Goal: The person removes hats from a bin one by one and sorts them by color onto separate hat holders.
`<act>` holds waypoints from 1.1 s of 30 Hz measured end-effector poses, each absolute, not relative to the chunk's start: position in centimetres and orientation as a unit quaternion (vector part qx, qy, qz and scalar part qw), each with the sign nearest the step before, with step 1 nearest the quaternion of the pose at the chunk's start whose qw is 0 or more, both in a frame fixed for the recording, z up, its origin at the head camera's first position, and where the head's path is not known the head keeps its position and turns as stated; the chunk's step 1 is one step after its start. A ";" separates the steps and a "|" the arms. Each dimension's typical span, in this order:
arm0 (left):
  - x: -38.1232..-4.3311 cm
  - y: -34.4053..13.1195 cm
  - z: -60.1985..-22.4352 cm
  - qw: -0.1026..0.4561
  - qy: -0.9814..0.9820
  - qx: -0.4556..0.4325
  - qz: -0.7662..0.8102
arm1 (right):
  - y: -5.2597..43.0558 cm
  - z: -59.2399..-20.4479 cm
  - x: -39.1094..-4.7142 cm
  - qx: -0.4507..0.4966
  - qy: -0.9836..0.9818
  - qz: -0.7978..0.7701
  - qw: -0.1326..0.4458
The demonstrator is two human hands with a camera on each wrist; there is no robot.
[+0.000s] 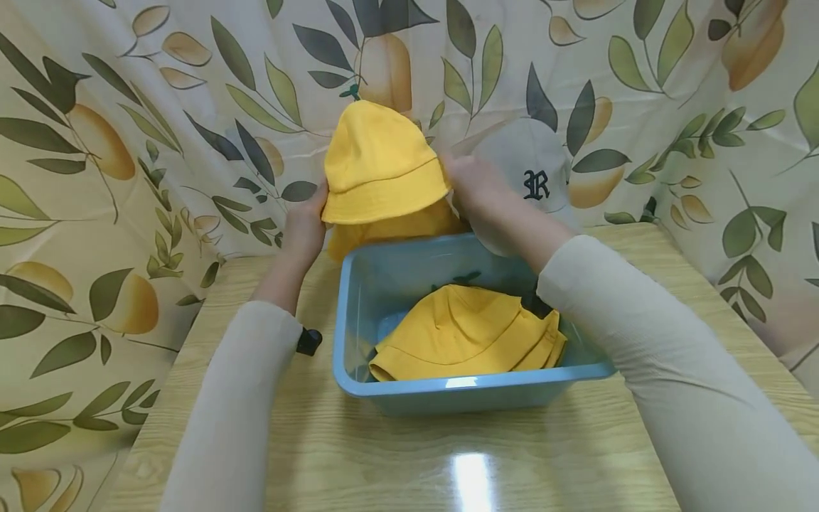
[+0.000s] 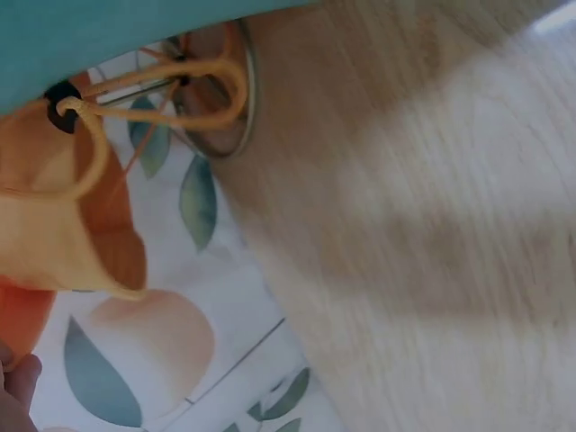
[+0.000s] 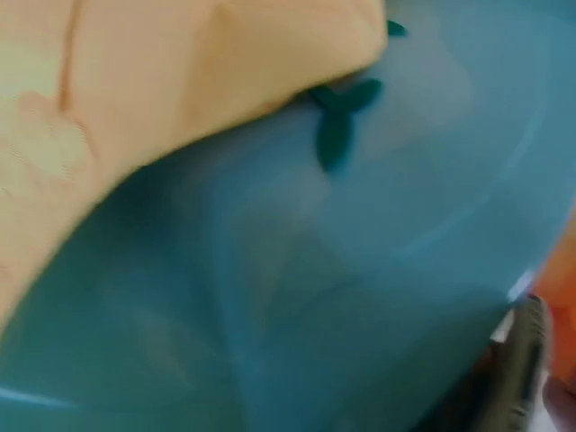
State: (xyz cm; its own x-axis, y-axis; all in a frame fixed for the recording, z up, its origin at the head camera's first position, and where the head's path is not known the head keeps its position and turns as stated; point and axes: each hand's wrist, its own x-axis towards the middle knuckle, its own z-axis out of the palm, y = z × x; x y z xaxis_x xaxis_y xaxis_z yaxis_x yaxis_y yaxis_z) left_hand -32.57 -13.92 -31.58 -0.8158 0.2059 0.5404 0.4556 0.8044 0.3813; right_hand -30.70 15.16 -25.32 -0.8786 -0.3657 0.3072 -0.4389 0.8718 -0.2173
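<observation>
Two hands [image 1: 304, 224] [image 1: 478, 183] at edges of yellow hat [image 1: 382, 160]

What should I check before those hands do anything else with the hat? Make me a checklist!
1. Left hand gripping the yellow bucket hat: ok, it holds one side.
2. Right hand gripping firmly: cannot tell. It is at the hat's other side, but its fingers are mostly hidden.
3. Blue plastic tub upright on the wood-grain table: ok.
4. Plenty of free room in the tub: not ok. At least one more yellow hat covers much of its floor.
5. Right hand clear of the gray baseball cap: cannot tell. They overlap in the head view, so touching is possible.
</observation>
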 end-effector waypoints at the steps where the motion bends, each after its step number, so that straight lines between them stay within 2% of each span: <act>1: -32.6 -14.0 -31.8 0.221 -0.922 -0.175 -0.265 | 15.2 -25.8 -30.6 0.201 -0.955 0.189 0.104; 5: -32.8 -14.5 -32.3 0.124 -0.935 -0.163 -0.288 | 15.5 -27.5 -30.3 0.221 -0.959 0.140 0.104; 9: -32.9 -15.0 -32.9 0.061 -0.940 -0.163 -0.293 | 15.1 -28.9 -30.5 0.269 -0.952 -0.032 0.145; 20: -33.2 -15.0 -35.1 0.032 -0.946 -0.155 -0.282 | 14.4 -29.1 -31.6 0.266 -0.961 -0.059 0.048; 29: -31.4 -17.4 -32.7 -0.031 -0.928 -0.253 -0.272 | 14.5 -29.0 -30.6 0.310 -0.940 -0.107 0.097; 33: -30.6 -17.8 -31.6 -0.052 -0.923 -0.263 -0.277 | 14.1 -28.1 -29.7 0.311 -0.938 -0.132 0.078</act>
